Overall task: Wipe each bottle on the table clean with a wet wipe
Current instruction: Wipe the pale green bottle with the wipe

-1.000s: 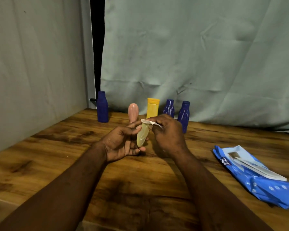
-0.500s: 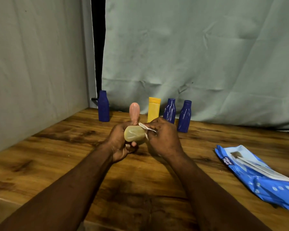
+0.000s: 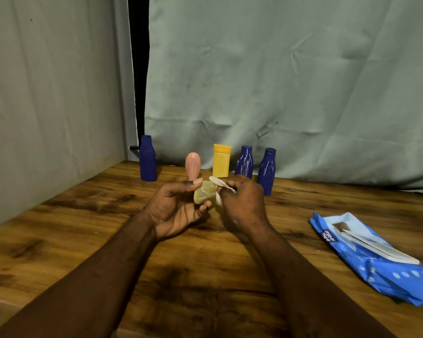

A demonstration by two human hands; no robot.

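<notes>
My left hand (image 3: 175, 211) holds a small olive-tan bottle (image 3: 204, 195) between thumb and fingertips, above the middle of the wooden table (image 3: 83, 240). My right hand (image 3: 242, 203) pinches a white wet wipe (image 3: 219, 189) against the bottle's right side. Behind the hands, along the back edge, stand a pink bottle (image 3: 193, 164), a yellow bottle (image 3: 221, 161), two dark blue bottles (image 3: 244, 162) (image 3: 267, 170), and a third blue bottle (image 3: 147, 158) further left.
A blue pack of wet wipes (image 3: 376, 259) lies on the table at the right, its flap open. Grey-green cloth hangs behind the table and along the left side, with a dark gap (image 3: 138, 69) between the two sheets.
The olive-tan bottle has turned from upright to end-on in my left hand. My right hand has kept the wipe against it and shifted along the bottle.
</notes>
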